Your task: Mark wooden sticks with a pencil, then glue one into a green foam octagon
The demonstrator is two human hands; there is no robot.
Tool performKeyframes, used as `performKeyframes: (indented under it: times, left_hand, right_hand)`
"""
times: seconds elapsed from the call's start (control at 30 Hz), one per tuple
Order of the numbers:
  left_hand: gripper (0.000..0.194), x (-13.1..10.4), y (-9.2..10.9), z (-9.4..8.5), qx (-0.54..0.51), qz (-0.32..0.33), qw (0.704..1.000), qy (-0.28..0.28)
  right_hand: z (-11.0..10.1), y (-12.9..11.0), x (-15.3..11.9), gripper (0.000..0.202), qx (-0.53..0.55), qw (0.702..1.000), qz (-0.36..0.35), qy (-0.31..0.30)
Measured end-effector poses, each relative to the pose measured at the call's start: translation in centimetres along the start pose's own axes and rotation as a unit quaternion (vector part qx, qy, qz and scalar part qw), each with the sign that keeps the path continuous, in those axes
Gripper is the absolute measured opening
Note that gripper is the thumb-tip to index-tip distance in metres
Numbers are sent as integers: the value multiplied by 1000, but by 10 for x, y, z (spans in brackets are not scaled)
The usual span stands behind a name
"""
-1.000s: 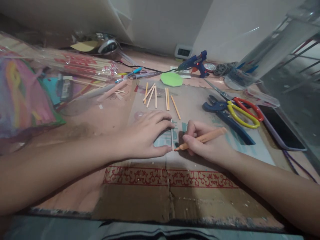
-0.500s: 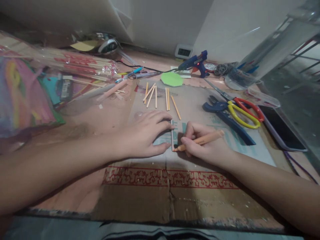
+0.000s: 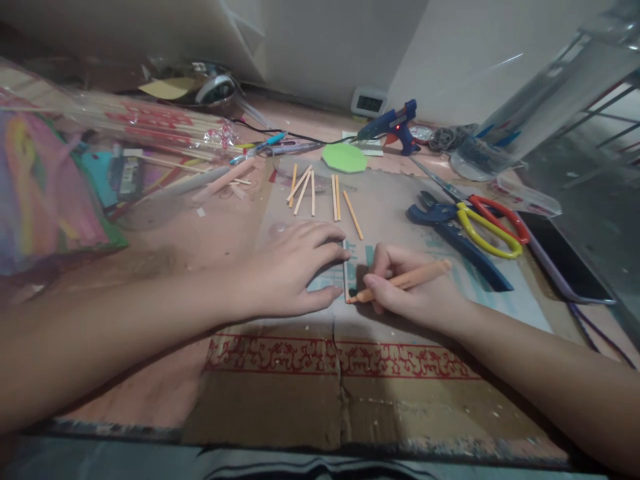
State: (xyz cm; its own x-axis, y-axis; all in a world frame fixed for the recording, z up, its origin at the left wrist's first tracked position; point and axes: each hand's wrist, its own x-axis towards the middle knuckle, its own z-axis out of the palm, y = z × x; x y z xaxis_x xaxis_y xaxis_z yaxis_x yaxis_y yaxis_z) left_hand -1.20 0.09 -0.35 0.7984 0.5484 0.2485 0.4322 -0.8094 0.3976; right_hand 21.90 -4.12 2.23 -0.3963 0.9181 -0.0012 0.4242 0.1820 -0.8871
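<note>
A short thin wooden stick point(image 3: 346, 277) lies upright in view on the cardboard point(image 3: 270, 407). My left hand point(image 3: 305, 267) rests flat to the left of it, fingers spread, with an index fingertip over the stick and the thumb tip beside its lower part. My right hand point(image 3: 400, 283) is closed round an orange marker point(image 3: 420, 274), whose tip touches the near end of the stick. Beyond the hands lie several cut sticks point(image 3: 313, 193), some pale and some orange.
Blue cutting pliers point(image 3: 450, 230) and scissors with red and yellow handles point(image 3: 490, 230) lie right, beside a phone point(image 3: 565, 257). Behind are a green octagon point(image 3: 344, 158), a blue glue gun point(image 3: 390, 128) and a clear bottle point(image 3: 535, 100). Bagged skewers point(image 3: 160, 123) lie left.
Almost nothing differs. Both hands, the stick and the marker hold the same places relative to each other; the whole view has shifted very slightly.
</note>
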Motion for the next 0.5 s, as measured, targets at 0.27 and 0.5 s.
performKeyframes:
  times: [0.27, 0.5]
  left_hand:
    - [40, 2, 0, 1, 4, 2, 1000, 0]
    - [40, 1, -2, 1, -4, 6, 1000, 3]
  right_hand:
    - [2, 2, 10, 23, 25, 997, 7, 71]
    - [0, 1, 9, 23, 22, 998, 10, 52]
